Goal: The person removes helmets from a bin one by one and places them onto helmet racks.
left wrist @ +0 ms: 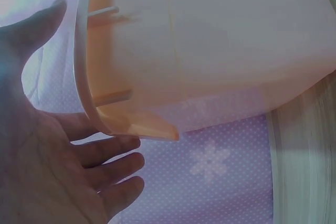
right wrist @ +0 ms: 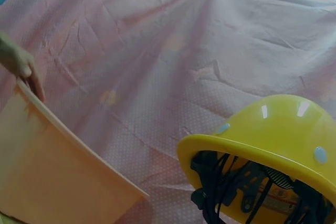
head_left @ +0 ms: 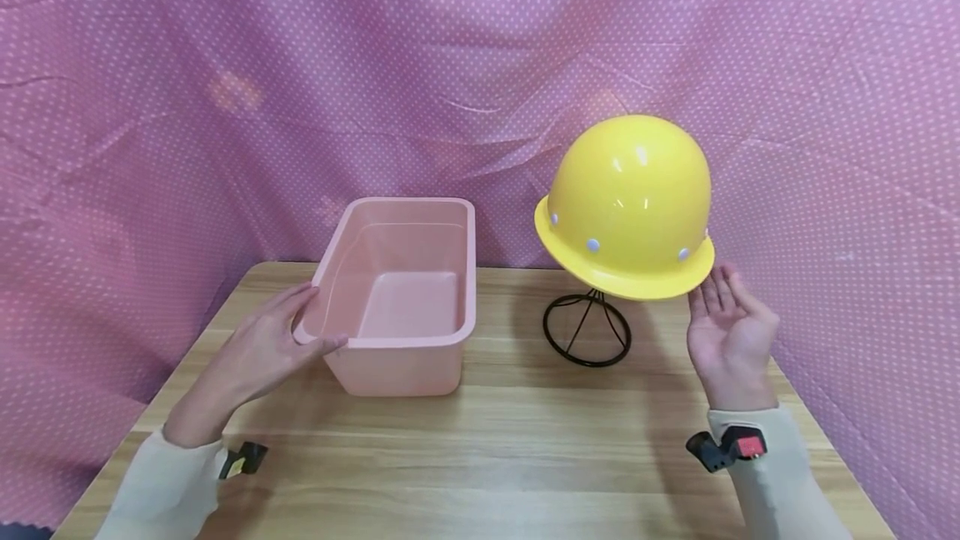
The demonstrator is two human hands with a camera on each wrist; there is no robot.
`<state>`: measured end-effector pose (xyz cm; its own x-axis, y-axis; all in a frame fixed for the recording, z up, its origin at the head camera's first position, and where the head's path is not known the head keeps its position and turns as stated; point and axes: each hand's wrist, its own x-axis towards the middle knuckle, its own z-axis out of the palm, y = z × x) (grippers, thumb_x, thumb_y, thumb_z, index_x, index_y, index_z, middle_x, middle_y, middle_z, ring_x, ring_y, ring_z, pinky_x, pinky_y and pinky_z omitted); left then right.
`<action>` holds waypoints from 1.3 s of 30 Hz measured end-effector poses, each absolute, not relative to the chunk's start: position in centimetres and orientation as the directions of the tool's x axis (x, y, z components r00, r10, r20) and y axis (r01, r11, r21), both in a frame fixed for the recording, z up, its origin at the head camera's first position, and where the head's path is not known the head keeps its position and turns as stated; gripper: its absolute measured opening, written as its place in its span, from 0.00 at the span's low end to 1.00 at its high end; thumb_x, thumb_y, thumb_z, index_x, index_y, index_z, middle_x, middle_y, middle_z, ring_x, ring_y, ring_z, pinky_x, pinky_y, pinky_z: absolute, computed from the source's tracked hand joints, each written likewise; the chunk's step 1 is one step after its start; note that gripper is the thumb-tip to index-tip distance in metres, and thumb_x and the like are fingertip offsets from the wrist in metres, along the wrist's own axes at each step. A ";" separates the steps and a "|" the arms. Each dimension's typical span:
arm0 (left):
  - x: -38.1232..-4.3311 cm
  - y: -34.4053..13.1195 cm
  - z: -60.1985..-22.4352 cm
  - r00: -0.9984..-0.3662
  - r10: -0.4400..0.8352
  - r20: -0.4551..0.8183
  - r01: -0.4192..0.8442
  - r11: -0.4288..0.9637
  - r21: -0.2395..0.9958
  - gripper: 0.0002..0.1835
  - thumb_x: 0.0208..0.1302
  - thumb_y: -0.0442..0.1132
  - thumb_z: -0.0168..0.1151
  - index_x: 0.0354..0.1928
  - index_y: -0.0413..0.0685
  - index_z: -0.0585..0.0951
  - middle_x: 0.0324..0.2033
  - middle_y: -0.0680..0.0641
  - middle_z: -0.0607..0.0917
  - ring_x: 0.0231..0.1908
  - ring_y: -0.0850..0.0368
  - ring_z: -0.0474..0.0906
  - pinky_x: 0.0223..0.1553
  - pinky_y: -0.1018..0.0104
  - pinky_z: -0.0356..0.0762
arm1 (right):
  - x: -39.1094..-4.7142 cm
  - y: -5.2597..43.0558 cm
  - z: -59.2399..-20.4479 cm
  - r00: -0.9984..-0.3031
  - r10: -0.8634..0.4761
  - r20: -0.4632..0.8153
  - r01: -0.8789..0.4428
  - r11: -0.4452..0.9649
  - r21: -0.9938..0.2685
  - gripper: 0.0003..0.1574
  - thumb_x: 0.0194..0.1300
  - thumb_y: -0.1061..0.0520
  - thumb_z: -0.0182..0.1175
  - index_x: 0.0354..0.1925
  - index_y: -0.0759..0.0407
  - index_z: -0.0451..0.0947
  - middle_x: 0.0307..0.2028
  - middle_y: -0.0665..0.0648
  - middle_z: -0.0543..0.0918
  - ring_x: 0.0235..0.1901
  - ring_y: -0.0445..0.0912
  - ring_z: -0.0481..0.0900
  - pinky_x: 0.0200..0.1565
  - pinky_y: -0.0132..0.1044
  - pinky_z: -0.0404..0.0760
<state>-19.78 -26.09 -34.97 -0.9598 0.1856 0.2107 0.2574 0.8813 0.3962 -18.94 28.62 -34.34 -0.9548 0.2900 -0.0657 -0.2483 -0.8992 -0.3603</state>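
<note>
A pink plastic bin (head_left: 405,369) stands on the table, its open top tipped toward the camera. My left hand (head_left: 262,348) is at its near-left corner, thumb and fingers spread around the rim. In the left wrist view the fingers (left wrist: 113,169) lie loosely along the rim's outside and the thumb is apart from it. A yellow hard hat (head_left: 633,202) sits tilted on a black wire stand (head_left: 587,330). My right hand (head_left: 731,344) is palm up beside the hat's right brim, its fingertips partly hidden there; contact cannot be told. Dark straps (right wrist: 252,187) show inside the hat.
The wooden table (head_left: 517,457) carries the bin on the left and the stand on the right. A pink dotted cloth (head_left: 480,65) hangs behind and along both sides. Small cameras (head_left: 727,448) are strapped on both wrists.
</note>
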 end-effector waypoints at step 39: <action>-21.9 -17.8 -27.9 -0.668 0.594 0.449 0.659 0.752 -0.014 0.51 0.51 0.78 0.63 0.76 0.69 0.64 0.80 0.46 0.56 0.81 0.43 0.46 0.77 0.28 0.33 | -18.0 26.4 -27.0 -0.723 -0.074 0.686 -0.574 0.617 -0.538 0.49 0.66 0.37 0.62 0.79 0.40 0.56 0.82 0.50 0.47 0.83 0.52 0.37 0.76 0.67 0.26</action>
<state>-21.94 -17.85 -27.94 -0.6679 0.5937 0.4488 0.6589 0.7521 -0.0145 -17.96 26.38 -26.97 -0.7234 -0.0745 0.6864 -0.5743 0.6168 -0.5383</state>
